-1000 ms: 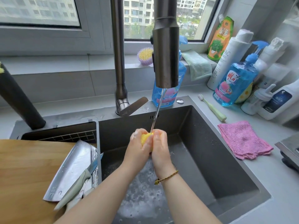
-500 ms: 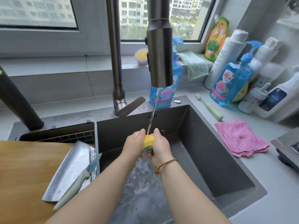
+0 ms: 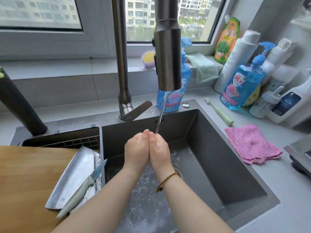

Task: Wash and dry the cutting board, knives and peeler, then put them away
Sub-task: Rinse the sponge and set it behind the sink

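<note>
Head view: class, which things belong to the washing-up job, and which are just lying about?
Job: cutting board, cleaver, small knife, running tap, sink, possibly pink cloth for drying.
Lying about: toothbrush, blue pump bottle, green cloth, sill brush.

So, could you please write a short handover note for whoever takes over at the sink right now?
Hands: left hand and right hand are pressed palm to palm under the running faucet, soapy, with nothing visible in either grip.
Things: the cleaver and small knife lie at the cutting board's right edge, left of the sink. I cannot make out the peeler.
Done: the cleaver looks wet, probably washed.
Left: rinse the hands, dry everything, perhaps with the pink cloth, then put it away.
</note>
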